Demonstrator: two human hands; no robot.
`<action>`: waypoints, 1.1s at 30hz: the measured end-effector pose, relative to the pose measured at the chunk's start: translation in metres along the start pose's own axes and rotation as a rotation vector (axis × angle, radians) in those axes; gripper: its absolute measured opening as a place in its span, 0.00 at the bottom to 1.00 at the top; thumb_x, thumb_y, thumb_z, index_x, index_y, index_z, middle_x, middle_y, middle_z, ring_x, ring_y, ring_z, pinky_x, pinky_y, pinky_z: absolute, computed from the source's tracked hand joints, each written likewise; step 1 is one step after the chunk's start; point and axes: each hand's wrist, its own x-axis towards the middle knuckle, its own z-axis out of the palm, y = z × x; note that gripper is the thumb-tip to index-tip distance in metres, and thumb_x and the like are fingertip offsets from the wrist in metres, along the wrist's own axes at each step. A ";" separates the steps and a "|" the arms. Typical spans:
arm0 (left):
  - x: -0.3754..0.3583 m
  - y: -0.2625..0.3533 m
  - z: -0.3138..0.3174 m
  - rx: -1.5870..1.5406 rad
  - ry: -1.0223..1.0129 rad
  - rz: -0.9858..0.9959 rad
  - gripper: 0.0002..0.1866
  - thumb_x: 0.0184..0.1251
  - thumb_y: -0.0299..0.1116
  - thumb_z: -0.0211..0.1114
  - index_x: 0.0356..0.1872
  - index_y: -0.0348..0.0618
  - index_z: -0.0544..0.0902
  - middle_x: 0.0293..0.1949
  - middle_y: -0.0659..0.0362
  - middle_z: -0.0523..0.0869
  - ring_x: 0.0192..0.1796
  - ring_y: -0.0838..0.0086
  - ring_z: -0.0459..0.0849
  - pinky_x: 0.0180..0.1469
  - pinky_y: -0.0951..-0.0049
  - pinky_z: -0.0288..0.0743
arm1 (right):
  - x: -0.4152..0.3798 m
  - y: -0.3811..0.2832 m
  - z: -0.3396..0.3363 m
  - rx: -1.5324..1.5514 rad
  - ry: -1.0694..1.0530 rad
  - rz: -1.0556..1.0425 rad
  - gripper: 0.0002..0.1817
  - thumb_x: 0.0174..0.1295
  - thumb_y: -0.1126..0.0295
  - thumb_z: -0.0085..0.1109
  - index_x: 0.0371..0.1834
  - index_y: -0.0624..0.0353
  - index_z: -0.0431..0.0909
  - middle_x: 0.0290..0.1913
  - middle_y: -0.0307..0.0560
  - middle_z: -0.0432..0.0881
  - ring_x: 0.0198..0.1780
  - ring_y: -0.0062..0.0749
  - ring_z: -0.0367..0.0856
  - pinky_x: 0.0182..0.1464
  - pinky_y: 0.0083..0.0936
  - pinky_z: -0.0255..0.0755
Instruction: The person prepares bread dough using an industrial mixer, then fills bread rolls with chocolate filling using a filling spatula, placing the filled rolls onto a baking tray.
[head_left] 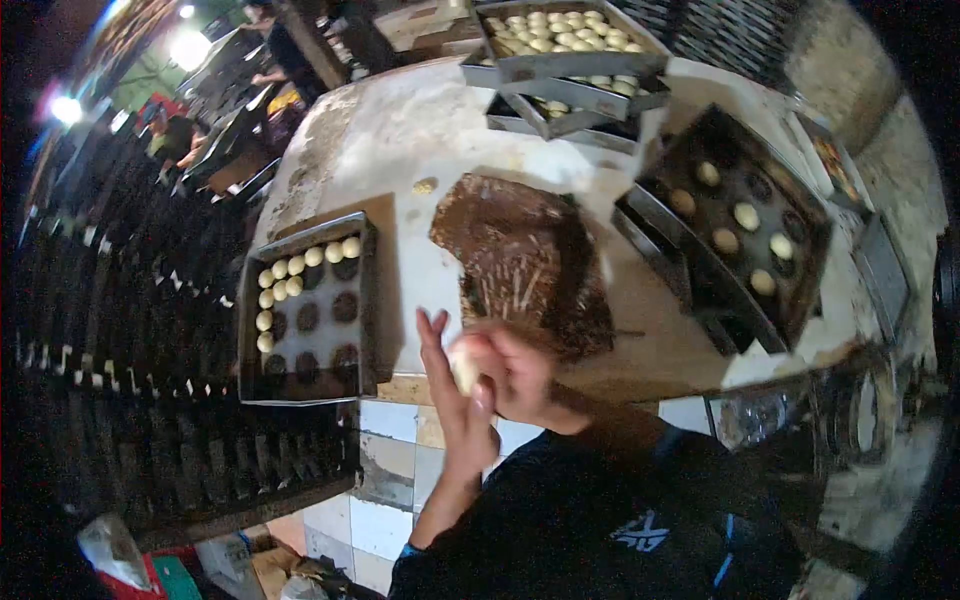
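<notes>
A pale ball of dough [465, 368] is pressed between my two hands in front of my chest, partly covered by fingers. My left hand [457, 410] has it against the palm, thumb beside it and the other fingers stretched upward. Curled over the dough from the other side is my right hand [520, 372], a little blurred. Just beyond them a dark brown, sticky-looking mass [520, 250] lies spread on the pale table [400, 130]. To the left, a metal tray [372, 300] holds several dough balls [296, 265] along its far and left sides.
Dark trays [690, 275] overlap at the right, the upper one with several scattered balls. Stacked trays [585, 66] full of balls stand at the back. A small crumbly lump [425, 186] lies near the brown mass. Another person [275, 50] is in the far left background.
</notes>
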 end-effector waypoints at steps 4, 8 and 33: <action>-0.040 0.010 -0.037 0.123 0.029 -0.439 0.24 0.77 0.42 0.49 0.56 0.27 0.75 0.48 0.51 0.83 0.51 0.68 0.80 0.56 0.72 0.70 | -0.026 0.040 0.028 -0.095 -0.146 -0.005 0.09 0.70 0.67 0.51 0.35 0.60 0.70 0.24 0.39 0.67 0.26 0.31 0.71 0.31 0.27 0.66; -0.090 -0.017 -0.067 -0.653 0.320 -0.644 0.18 0.74 0.41 0.55 0.50 0.32 0.78 0.45 0.54 0.83 0.47 0.73 0.80 0.49 0.73 0.75 | -0.067 0.027 0.030 -0.497 -0.234 0.121 0.15 0.70 0.59 0.49 0.44 0.60 0.74 0.37 0.56 0.74 0.42 0.49 0.73 0.48 0.42 0.66; -0.049 -0.103 -0.041 -0.823 0.240 -0.754 0.35 0.66 0.44 0.62 0.68 0.33 0.63 0.60 0.49 0.75 0.61 0.60 0.74 0.65 0.57 0.67 | -0.050 0.166 -0.256 -1.128 -0.915 0.446 0.23 0.65 0.72 0.48 0.65 0.53 0.68 0.54 0.55 0.77 0.45 0.43 0.82 0.42 0.39 0.78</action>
